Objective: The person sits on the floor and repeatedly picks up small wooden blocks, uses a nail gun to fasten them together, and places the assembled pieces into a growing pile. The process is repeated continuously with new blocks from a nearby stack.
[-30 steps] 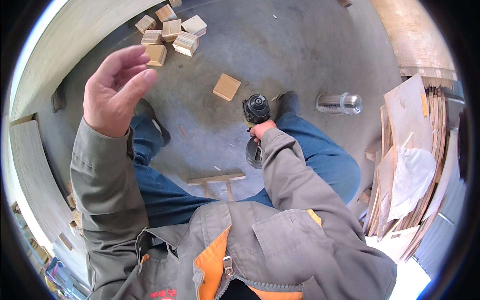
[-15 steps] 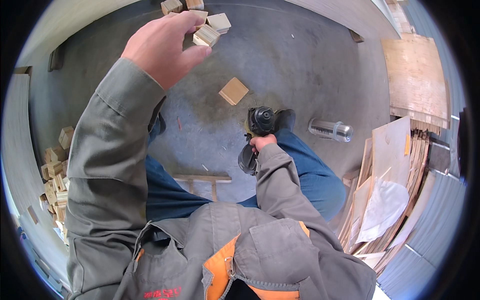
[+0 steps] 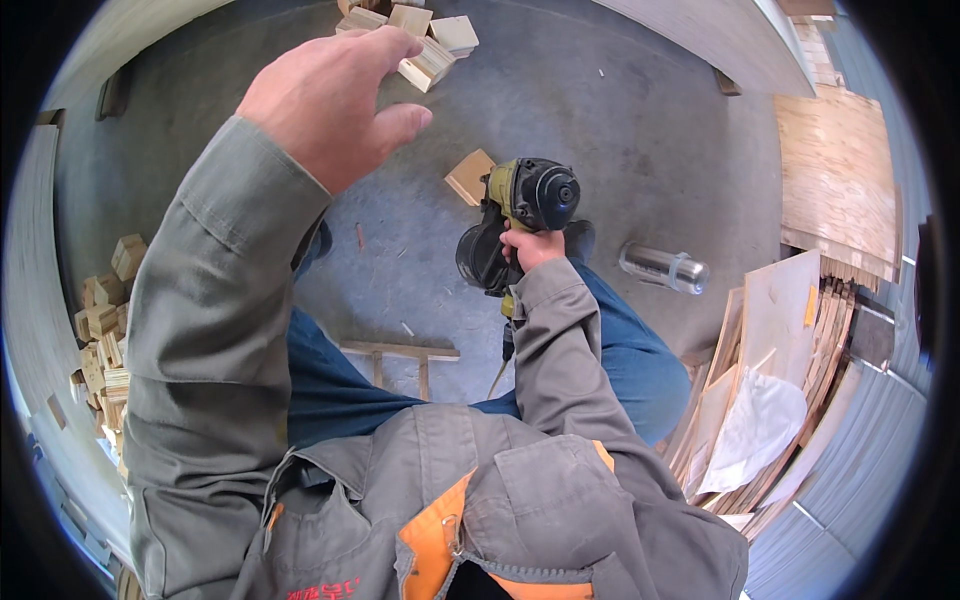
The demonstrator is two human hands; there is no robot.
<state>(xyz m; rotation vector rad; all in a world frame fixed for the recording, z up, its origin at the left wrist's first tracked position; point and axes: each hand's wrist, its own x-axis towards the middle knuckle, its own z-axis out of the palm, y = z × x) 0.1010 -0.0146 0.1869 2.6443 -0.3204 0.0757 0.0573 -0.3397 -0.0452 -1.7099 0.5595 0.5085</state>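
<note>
My left hand (image 3: 325, 105) reaches out over the floor at the upper left, thumb and forefinger spread apart with nothing visible between them. Its forefinger lies just in front of a layered plywood block (image 3: 427, 66) at the edge of a small group; the other fingertips are hidden. In front of my right leg, my right hand (image 3: 535, 250) is wrapped round the handle of a black and yellow coil nail gun (image 3: 543, 193). An air hose (image 3: 505, 350) trails from the gun back toward me. Just past the gun, a single plywood block (image 3: 468, 177) lies partly covered by it.
More wooden blocks (image 3: 103, 350) are heaped at the left. A steel flask (image 3: 663, 267) lies on the floor to the right of my leg. Plywood sheets (image 3: 835, 180) and leaning boards (image 3: 775, 300) line the right side. A wooden frame (image 3: 400, 350) rests between my legs.
The nail gun has come up and turned in my right hand, showing more of its body and hose. My left hand has drawn slightly back from the plywood block, still spread.
</note>
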